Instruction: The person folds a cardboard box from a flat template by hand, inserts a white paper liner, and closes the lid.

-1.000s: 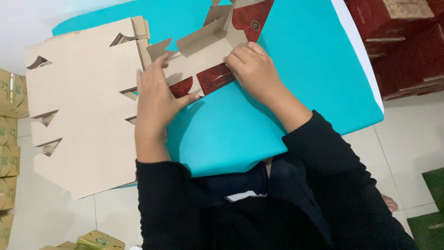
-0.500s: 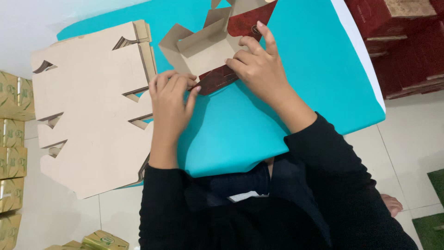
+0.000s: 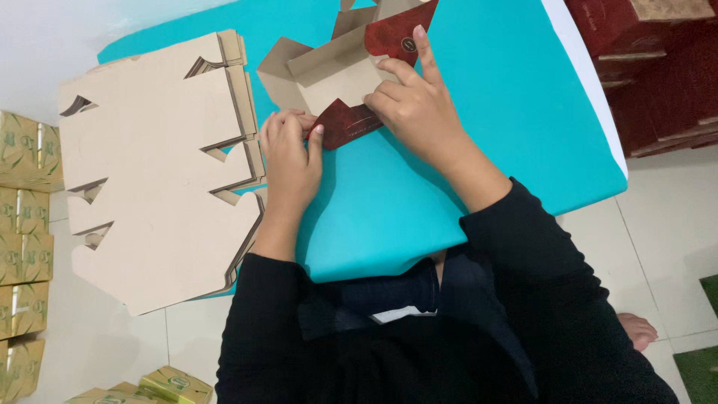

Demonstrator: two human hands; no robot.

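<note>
Folding: a small card box is being bent into shape near the top middle of the frame.
Right hand: the right hand [image 3: 415,112] rests on the box, pointer finger stretched up along a dark red flap [image 3: 400,34], the other fingers curled and pressing down on the near edge.
Left hand: the left hand [image 3: 290,153] is just left of it, fingers bunched, thumb and fingertips pinching the low red flap [image 3: 344,123] at its left end.
Box: the half-made box [image 3: 329,71] is brown inside and dark red outside. It sits on the blue table [image 3: 493,127], one wall up on its left, the bottom lying flat.
How to do it well: I think the low flap should be bent right on its crease. Hold the box down firmly with the right hand so it does not slide. Push the flap up slowly with the left fingers. Keep the walls straight, so the corners meet and nothing tears.
Watch out: pressing too hard could squash the thin wall.
Flat sheets: a stack of flat brown cut-out sheets [image 3: 149,179] lies at the left, touching the left hand's side and hanging over the table edge.
Further out: yellow-green boxes [image 3: 22,224] sit on the floor at the far left. Dark red boxes [image 3: 651,67] are stacked at the upper right. White floor tiles [image 3: 666,217] show at the right.
</note>
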